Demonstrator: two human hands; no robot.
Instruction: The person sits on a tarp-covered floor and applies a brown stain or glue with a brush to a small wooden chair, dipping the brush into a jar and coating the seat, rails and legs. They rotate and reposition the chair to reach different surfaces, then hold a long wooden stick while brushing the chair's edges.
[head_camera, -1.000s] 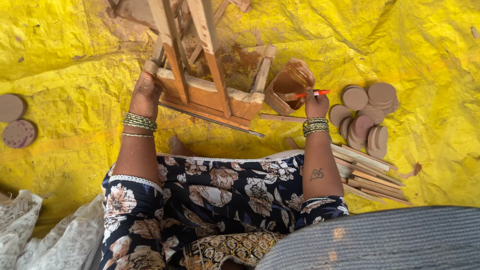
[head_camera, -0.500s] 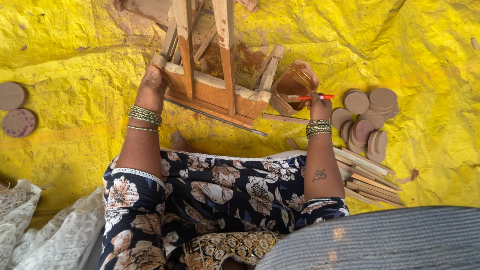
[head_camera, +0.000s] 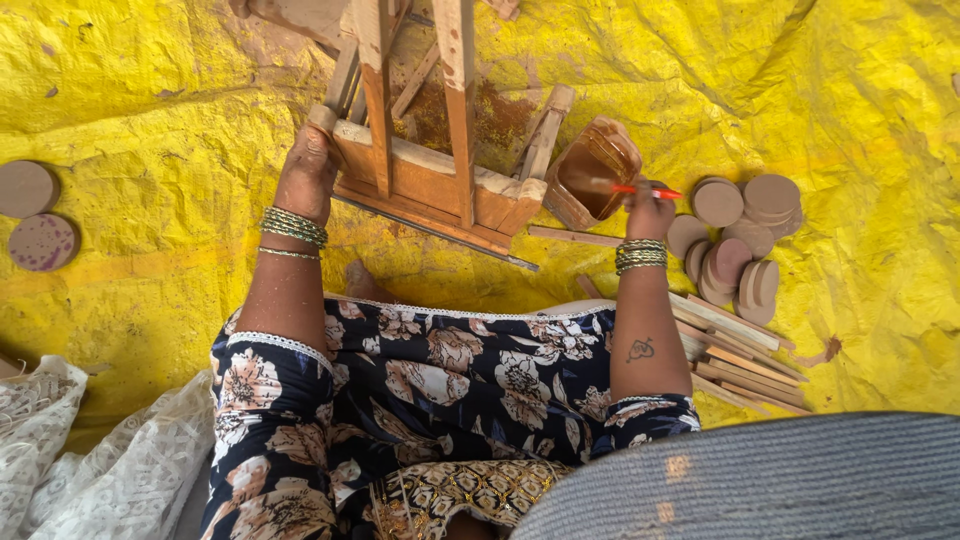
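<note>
Head view, left hand: we see the left hand closed over the near left corner of the wooden frame, fingers wrapped on the bottom rail; bangles at the wrist.
Head view, frame: the wooden frame lies on the yellow tarp straight ahead of the knees, its two long uprights running away toward the top edge, the bottom rail nearest us and slightly raised at the left corner. Reddish-brown stain marks the wood and the tarp beneath it.
Head view, right hand: the right hand pinches a thin brush with a red handle, fingers shut around it. The brush lies roughly level, its far end reaching left over the container.
Head view, container: a small brown container, holding dark brown liquid, sits tilted on the tarp just beside the frame's right end and just left of the right hand.
Head view, right of hand: a heap of round wooden discs lies close by, some flat, some on edge; below them a bundle of thin wooden sticks lies beside the right forearm.
Head view, far left: two more discs lie well apart from the work.
Head view, bottom left: white lace cloth beside the floral-clothed legs.
</note>
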